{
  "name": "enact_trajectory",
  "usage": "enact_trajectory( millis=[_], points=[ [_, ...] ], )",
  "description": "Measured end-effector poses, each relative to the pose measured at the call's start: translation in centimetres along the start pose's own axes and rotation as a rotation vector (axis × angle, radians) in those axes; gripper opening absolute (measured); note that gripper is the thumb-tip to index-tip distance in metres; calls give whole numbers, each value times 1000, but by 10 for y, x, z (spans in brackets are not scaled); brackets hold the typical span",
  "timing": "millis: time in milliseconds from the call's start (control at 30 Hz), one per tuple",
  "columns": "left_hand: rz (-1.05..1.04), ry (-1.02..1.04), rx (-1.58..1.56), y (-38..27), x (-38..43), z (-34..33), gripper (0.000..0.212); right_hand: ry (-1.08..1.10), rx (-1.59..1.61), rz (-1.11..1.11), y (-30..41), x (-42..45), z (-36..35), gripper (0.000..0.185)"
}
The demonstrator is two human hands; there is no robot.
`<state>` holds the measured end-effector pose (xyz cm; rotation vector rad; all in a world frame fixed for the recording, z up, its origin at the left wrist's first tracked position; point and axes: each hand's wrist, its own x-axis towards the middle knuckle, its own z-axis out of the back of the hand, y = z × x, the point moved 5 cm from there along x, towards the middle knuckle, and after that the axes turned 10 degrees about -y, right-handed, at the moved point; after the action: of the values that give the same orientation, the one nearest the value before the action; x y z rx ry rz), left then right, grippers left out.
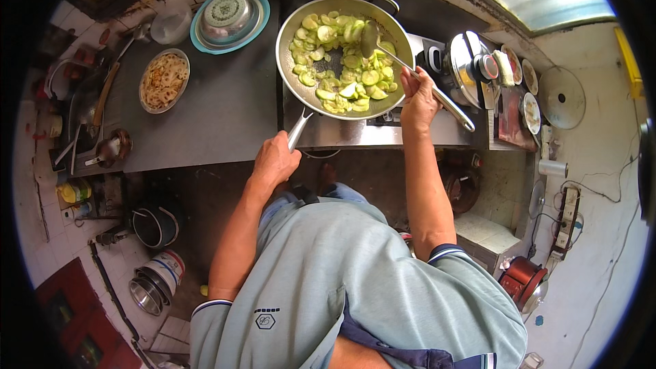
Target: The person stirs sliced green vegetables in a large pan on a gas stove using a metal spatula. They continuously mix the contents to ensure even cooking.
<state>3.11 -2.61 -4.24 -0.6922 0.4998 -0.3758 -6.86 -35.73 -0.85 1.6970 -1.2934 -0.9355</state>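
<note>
My left hand (pixel 277 158) grips the metal handle of a wide wok (pixel 287 69) over the stove. Sliced green squash or a similar vegetable (pixel 370 78) covers much of the wok's inside, leaving part of the pan bottom bare near the middle. In my right hand (pixel 421 93) is the long steel handle of a cooking spatula (pixel 369 39). Its dark blade touches the slices on the right side of the wok, and the handle slants down to the right past my hand.
Left of the wok, a bowl of sliced lotus root (pixel 164 81) stands on the dark counter (pixel 225 107). Behind it are an upturned metal bowl (pixel 229 16) and a blue-rimmed basin (pixel 201 36). A shiny lidded pot (pixel 464 69) and several plates stand to the right.
</note>
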Motion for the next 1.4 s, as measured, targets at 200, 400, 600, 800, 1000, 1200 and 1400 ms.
enact_trajectory(
  millis=[200,400,600,800,1000,1200,1400],
  points=[
    [35,27,-21,2,-1,-2,28,89,-128,17,34,-10,11,27],
    [23,31,-21,4,0,-2,28,335,-589,502,42,-14,-25,17],
    [110,81,-44,-9,-3,8,27,906,-904,606,-1,-65,-53,23],
    [32,33,-23,3,0,-2,27,473,-644,313,16,-54,-1,19],
    [64,64,-39,-3,-2,1,27,316,-462,336,56,-19,-12,26],
    [78,94,-37,-5,-1,5,26,435,-916,236,72,-20,-42,26],
    [64,114,-60,-1,2,3,27,542,-678,388,77,-39,-46,23]
  ],
)
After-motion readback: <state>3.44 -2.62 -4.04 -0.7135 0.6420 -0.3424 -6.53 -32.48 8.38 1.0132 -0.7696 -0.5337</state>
